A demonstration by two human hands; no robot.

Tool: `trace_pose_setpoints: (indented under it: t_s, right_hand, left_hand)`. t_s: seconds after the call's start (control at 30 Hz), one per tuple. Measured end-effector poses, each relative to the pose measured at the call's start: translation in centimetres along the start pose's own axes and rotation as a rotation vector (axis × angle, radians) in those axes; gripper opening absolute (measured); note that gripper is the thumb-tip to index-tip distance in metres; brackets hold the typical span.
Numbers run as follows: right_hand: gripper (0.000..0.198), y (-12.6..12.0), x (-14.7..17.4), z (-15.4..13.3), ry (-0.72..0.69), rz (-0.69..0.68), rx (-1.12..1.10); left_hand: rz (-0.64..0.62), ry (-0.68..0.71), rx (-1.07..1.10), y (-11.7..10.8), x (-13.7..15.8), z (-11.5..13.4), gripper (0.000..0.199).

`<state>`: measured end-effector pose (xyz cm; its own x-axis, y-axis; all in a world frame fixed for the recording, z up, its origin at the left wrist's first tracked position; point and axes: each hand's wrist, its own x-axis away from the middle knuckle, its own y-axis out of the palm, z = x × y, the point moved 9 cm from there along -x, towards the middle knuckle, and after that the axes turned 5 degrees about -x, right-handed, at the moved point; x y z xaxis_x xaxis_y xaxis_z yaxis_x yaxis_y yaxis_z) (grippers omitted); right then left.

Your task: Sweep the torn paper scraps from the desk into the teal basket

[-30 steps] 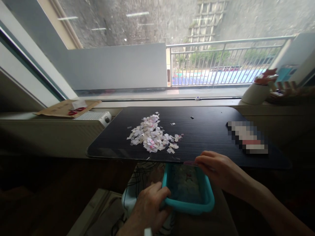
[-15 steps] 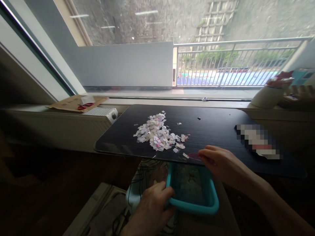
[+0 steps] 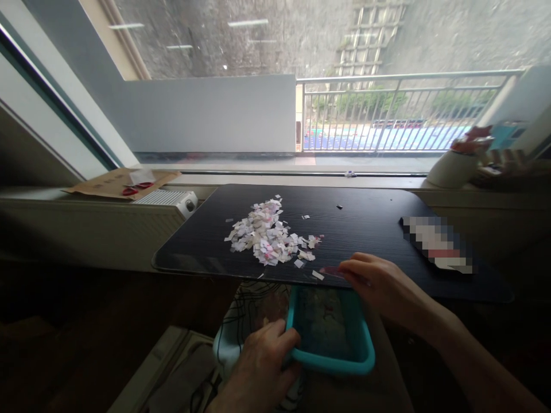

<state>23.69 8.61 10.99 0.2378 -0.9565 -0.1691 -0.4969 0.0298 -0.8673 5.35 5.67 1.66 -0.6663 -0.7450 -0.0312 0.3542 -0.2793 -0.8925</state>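
My left hand point(image 3: 272, 353) grips the left rim of a turquoise plastic basin point(image 3: 365, 364), which is held just under the table's front edge. Inside the basin lie pale scraps and a small red bit, dim in the shade. Pinched in my right hand point(image 3: 365, 272) is a thin, pink, see-through flat piece point(image 3: 330, 271); its kind cannot be made out. Its tip is close to a white paper scrap point(image 3: 317, 275) at the table's front edge. A heap of small cut paper pieces point(image 3: 269, 235), mostly white with some pink, spreads on the dark table point(image 3: 357, 223).
Red-handled scissors point(image 3: 136, 188) lie on a brown paper envelope point(image 3: 103, 182) by the radiator point(image 3: 166, 198). A blurred-out item point(image 3: 439, 244) rests on the table's right side. A pale vase-like object point(image 3: 450, 166) stands on the windowsill at the right.
The whole view has shifted, so most things appear slightly further left. The pink piece now looks narrower, as if tilted. Both hands keep their holds.
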Motion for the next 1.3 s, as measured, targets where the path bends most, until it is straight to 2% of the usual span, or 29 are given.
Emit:
trace_pose_setpoints:
  t_s: [0.17,0.33,0.53,0.73,0.83,0.9,1.03,1.1,1.2,1.3]
  right_hand:
    - [0.022,0.4,-0.4,-0.3,0.008,-0.043,0.038]
    - [0.022,0.2,-0.3,0.3,-0.013,0.008,0.021]
    - [0.024,0.7,1.3,-0.6,-0.059,-0.053,-0.046]
    - [0.023,-0.2,2.2,0.0,-0.017,0.035,-0.038]
    - [0.023,0.4,2.3,-0.3,-0.029,-0.014,-0.051]
    - [0.022,0.5,2.0,-0.5,-0.044,-0.028,-0.059]
    - [0.020,-0.3,-0.5,0.0,-0.031,0.100,-0.023]
    - [0.021,-0.1,-2.0,0.2,-0.022,0.119,-0.014]
    - [0.023,0.6,-3.2,0.3,-0.015,0.072,-0.011]
    - [0.023,0.8,-2.5,0.3,-0.003,0.018,0.007]
  left_hand:
    - [0.006,-0.004,-0.006,0.0,-0.1,0.0,0.021]
    - [0.021,0.006,-0.021,-0.1,0.0,0.0,0.020]
    - [-0.005,-0.003,-0.037,-0.4,-0.1,0.2,0.019]
    - [-0.013,0.022,-0.042,-0.3,-0.4,0.7,0.018]
    - [-0.008,0.009,-0.029,-0.3,-0.2,0.6,0.019]
    - [-0.003,0.003,-0.022,-0.3,-0.1,0.5,0.020]
    - [-0.016,-0.020,-0.061,0.1,-0.1,0.1,0.020]
    - [-0.039,-0.031,-0.084,0.3,0.0,-0.1,0.019]
    - [-0.052,-0.028,-0.088,0.4,0.0,-0.3,0.020]
    - [-0.044,-0.026,-0.078,0.3,0.0,-0.4,0.019]
